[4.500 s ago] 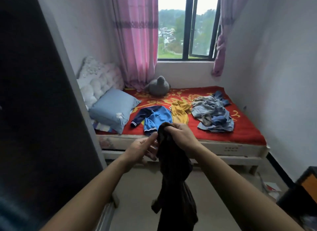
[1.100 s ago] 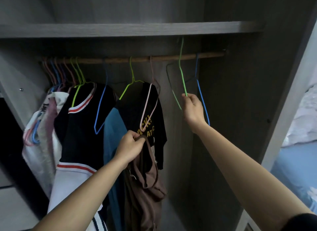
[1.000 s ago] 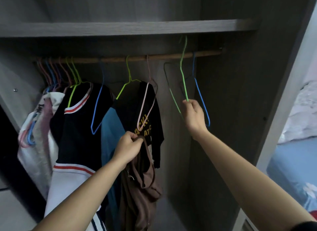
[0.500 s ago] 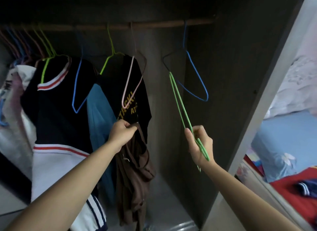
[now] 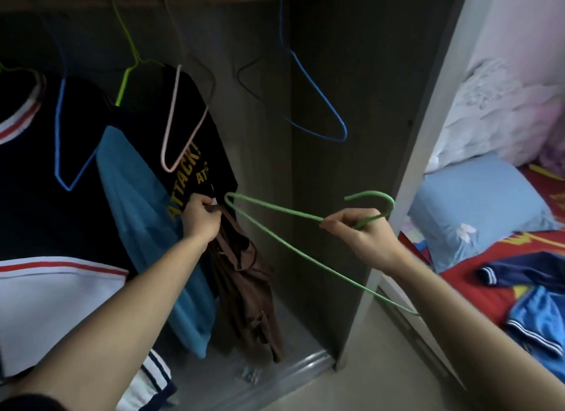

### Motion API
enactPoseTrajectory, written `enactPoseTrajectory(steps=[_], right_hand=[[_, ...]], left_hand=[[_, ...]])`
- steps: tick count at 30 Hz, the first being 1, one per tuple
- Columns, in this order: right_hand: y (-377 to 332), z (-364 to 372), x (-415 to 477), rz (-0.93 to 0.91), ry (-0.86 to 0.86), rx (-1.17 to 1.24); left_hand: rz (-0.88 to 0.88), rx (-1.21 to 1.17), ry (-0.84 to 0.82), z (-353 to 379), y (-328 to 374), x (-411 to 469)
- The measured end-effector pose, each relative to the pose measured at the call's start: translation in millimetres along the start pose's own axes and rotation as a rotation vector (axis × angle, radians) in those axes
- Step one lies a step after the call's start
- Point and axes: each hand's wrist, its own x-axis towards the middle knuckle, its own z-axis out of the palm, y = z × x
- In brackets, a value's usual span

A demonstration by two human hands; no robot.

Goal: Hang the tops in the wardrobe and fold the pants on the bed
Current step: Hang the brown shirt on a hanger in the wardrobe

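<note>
green hanger [image 5: 275,206] now lower and sideways in right hand [image 5: 365,242] grip; brown top [image 5: 244,276] in left hand [image 5: 200,219] grip

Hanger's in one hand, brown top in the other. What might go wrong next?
The green hanger ends right beside the black printed tee; it may snag there. The left hand grips the brown top bunched, so the right hand may miss the neck opening.

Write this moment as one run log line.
left hand: grips brown top | right hand: grips green hanger below hook | top: not yet on hanger
</note>
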Motion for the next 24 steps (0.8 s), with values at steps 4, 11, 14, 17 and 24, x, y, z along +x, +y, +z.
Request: enactPoseTrajectory(steps=[4, 11, 14, 17, 24], right_hand=[[1, -8, -3, 0.054, -0.164, -0.181], [-8, 18, 8, 0.068, -0.054, -0.226], [-13, 11, 10, 0.086, -0.042, -0.178], [-20, 4, 12, 0.074, -0.002, -0.133], [-26, 39, 24, 0.142, -0.17, -0.129]], left_hand=[[0.09, 0.043, -0.049, 9, 10, -9], [0.296, 0.145, -0.129, 10, 30, -22], [0.262, 0.168, -0.077, -6, 25, -14], [0.283, 0.204, -0.092, -18, 21, -12], [0.369, 0.115, -0.325, -17, 61, -48]])
